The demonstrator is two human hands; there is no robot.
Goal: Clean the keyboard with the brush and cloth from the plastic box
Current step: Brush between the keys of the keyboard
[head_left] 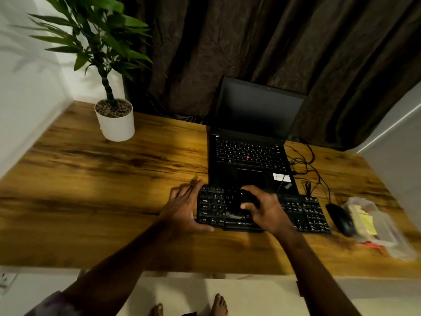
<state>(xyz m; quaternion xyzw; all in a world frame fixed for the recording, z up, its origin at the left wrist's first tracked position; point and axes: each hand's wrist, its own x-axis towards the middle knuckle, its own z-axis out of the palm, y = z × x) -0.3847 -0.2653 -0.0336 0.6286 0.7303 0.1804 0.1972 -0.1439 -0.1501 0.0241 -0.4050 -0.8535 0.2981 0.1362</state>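
A black keyboard (pixel 303 213) lies on the wooden desk in front of an open laptop. My left hand (pixel 182 208) holds the keyboard's left end, fingers along its far edge and thumb at the near edge. My right hand (pixel 266 210) grips a dark brush (pixel 247 197) over the keys left of centre; the bristles look pressed to the keys near the bottom row. A clear plastic box (pixel 385 233) stands at the right, with a yellow cloth (pixel 366 222) inside it.
A black laptop (pixel 248 156) stands open right behind the keyboard. A black mouse (pixel 340 220) sits between keyboard and box, with tangled cables (pixel 303 163) behind. A potted plant (pixel 116 119) stands at the back left. The desk's near edge (pixel 205 270) runs below my arms.
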